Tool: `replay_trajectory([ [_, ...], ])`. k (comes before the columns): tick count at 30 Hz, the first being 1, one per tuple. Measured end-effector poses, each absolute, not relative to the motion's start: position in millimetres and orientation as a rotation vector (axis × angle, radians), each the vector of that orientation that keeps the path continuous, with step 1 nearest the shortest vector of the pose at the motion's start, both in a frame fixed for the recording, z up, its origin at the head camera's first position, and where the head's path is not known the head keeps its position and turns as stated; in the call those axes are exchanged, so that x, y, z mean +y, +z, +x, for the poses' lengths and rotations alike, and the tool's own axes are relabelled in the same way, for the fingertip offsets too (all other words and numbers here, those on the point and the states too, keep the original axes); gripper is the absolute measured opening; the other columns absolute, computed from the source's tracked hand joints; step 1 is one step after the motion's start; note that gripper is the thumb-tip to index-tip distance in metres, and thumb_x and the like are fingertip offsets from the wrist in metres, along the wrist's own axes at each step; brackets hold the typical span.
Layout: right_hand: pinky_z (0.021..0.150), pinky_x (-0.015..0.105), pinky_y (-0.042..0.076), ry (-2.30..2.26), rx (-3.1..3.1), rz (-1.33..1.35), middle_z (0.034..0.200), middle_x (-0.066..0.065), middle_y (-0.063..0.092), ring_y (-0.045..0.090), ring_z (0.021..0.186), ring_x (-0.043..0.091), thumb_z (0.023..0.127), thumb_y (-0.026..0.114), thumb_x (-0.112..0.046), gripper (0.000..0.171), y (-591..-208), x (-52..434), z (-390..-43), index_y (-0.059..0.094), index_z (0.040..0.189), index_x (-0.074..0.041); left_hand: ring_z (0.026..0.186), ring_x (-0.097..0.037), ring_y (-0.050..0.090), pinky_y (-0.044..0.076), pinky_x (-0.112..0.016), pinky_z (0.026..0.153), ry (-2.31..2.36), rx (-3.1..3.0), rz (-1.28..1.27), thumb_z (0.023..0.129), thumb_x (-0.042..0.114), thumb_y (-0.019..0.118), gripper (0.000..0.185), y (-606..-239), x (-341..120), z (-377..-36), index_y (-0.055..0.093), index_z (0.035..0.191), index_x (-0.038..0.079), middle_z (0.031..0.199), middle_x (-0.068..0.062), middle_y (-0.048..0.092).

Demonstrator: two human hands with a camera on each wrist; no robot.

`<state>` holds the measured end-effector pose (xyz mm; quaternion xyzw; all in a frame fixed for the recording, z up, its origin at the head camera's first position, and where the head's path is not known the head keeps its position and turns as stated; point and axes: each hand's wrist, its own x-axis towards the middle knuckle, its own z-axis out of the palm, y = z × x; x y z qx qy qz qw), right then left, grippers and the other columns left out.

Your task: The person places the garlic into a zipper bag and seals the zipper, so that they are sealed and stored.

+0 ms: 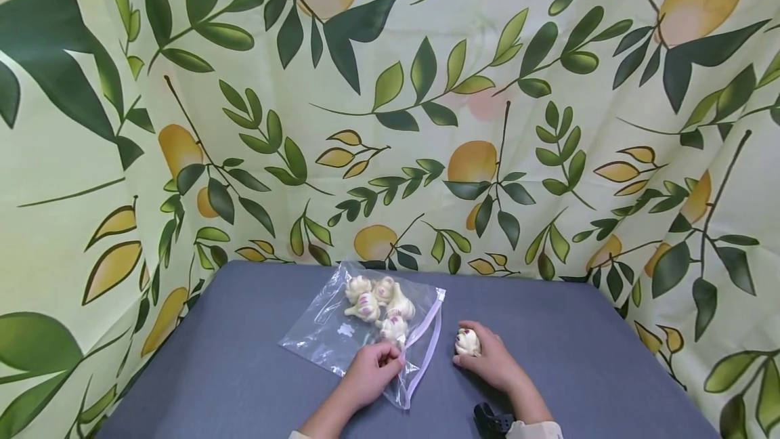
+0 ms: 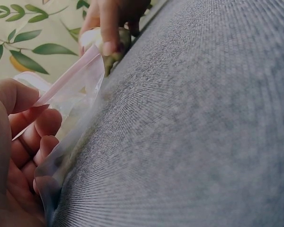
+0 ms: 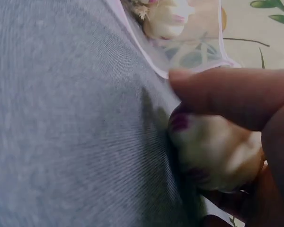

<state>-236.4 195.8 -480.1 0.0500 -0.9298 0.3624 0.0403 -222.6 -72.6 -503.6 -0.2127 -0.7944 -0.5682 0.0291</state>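
Note:
A clear zip bag point(image 1: 326, 317) with a pale pink zip edge lies on the grey table, several garlic bulbs point(image 1: 364, 306) inside it. My left hand point(image 1: 373, 372) pinches the bag's edge near its mouth between thumb and fingers; the left wrist view shows the pink strip point(image 2: 68, 75) rising from that pinch. To the right of the bag, my right hand point(image 1: 496, 361) grips one more garlic bulb point(image 1: 467, 342), close over the table. In the right wrist view, the thumb and fingers wrap this white bulb point(image 3: 217, 151) with purple marks, and the bag's mouth gapes beyond it.
The grey table point(image 1: 244, 358) runs back to a hanging cloth point(image 1: 414, 154) printed with leaves and yellow fruit, which also closes off both sides. A black strap device point(image 1: 492, 420) sits at my right wrist.

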Motion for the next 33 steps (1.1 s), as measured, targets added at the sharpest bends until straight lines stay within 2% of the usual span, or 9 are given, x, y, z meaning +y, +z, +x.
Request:
replay_trajectory([
  [6, 0.082, 0.036, 0.043, 1.086, -2.823, 0.123, 0.109, 0.014, 0.056, 0.051, 0.092, 0.020, 0.074, 0.083, -0.036, 0.073, -477.2, 196.1, -239.5, 0.055, 0.136, -0.009, 0.056, 0.002, 0.043, 0.038, -0.017, 0.054, -1.742, -2.441, -0.673, 0.089, 0.018, 0.068, 0.013, -502.6, -73.6, -224.2, 0.068, 0.077, 0.012, 0.062, 0.011, 0.048],
  [9, 0.087, 0.039, 0.044, 1.111, -2.804, 0.117, 0.116, 0.016, 0.059, 0.054, 0.097, 0.021, 0.078, 0.081, -0.036, 0.073, -475.8, 196.9, -240.9, 0.053, 0.139, -0.008, 0.057, 0.002, 0.043, 0.038, -0.017, 0.054, -1.736, -2.439, -0.674, 0.089, 0.018, 0.068, 0.013, -501.9, -73.9, -224.9, 0.068, 0.078, 0.012, 0.063, 0.011, 0.048],
  [14, 0.087, 0.037, 0.046, 1.292, -2.739, 0.058, 0.122, 0.016, 0.060, 0.057, 0.102, 0.022, 0.080, 0.077, -0.026, 0.071, -474.1, 196.8, -241.5, 0.046, 0.142, -0.009, 0.057, 0.003, 0.042, 0.038, -0.017, 0.054, -1.726, -2.433, -0.686, 0.089, 0.016, 0.068, 0.012, -500.8, -73.6, -225.7, 0.068, 0.078, 0.012, 0.063, 0.011, 0.047],
  [17, 0.076, 0.029, 0.046, 1.384, -2.686, 0.031, 0.108, 0.012, 0.062, 0.056, 0.089, 0.017, 0.079, 0.071, -0.015, 0.058, -475.6, 196.4, -241.8, 0.050, 0.133, -0.006, 0.056, 0.003, 0.042, 0.037, -0.016, 0.054, -1.713, -2.436, -0.691, 0.089, 0.014, 0.067, 0.012, -500.8, -73.1, -226.1, 0.068, 0.077, 0.012, 0.062, 0.011, 0.047],
  [19, 0.073, 0.026, 0.045, 1.381, -2.668, 0.032, 0.104, 0.011, 0.061, 0.055, 0.086, 0.015, 0.078, 0.068, -0.012, 0.050, -478.0, 197.0, -242.3, 0.054, 0.126, -0.005, 0.056, 0.003, 0.042, 0.037, -0.016, 0.054, -1.710, -2.440, -0.691, 0.089, 0.014, 0.067, 0.012, -501.0, -72.9, -226.0, 0.068, 0.077, 0.012, 0.062, 0.011, 0.047],
  [22, 0.076, 0.027, 0.045, 1.325, -2.651, 0.074, 0.108, 0.012, 0.060, 0.054, 0.090, 0.017, 0.077, 0.067, -0.011, 0.045, -481.0, 198.4, -242.7, 0.060, 0.121, -0.005, 0.056, 0.003, 0.042, 0.037, -0.016, 0.054, -1.714, -2.442, -0.690, 0.089, 0.015, 0.067, 0.013, -501.3, -72.8, -225.6, 0.068, 0.077, 0.012, 0.062, 0.011, 0.047],
  [27, 0.087, 0.033, 0.043, 1.267, -2.649, 0.130, 0.119, 0.013, 0.060, 0.054, 0.103, 0.022, 0.076, 0.068, -0.010, 0.047, -483.3, 199.5, -243.7, 0.064, 0.122, -0.011, 0.056, 0.003, 0.043, 0.038, -0.016, 0.055, -1.727, -2.449, -0.681, 0.089, 0.017, 0.068, 0.012, -501.8, -72.8, -224.8, 0.068, 0.078, 0.012, 0.062, 0.010, 0.048],
  [33, 0.083, 0.033, 0.044, 1.302, -2.688, 0.088, 0.122, 0.013, 0.062, 0.055, 0.101, 0.022, 0.078, 0.067, -0.010, 0.046, -480.9, 198.1, -242.0, 0.065, 0.124, -0.013, 0.057, 0.002, 0.043, 0.038, -0.017, 0.055, -1.737, -2.445, -0.673, 0.089, 0.017, 0.068, 0.012, -501.6, -73.2, -223.8, 0.069, 0.079, 0.012, 0.063, 0.010, 0.049],
])
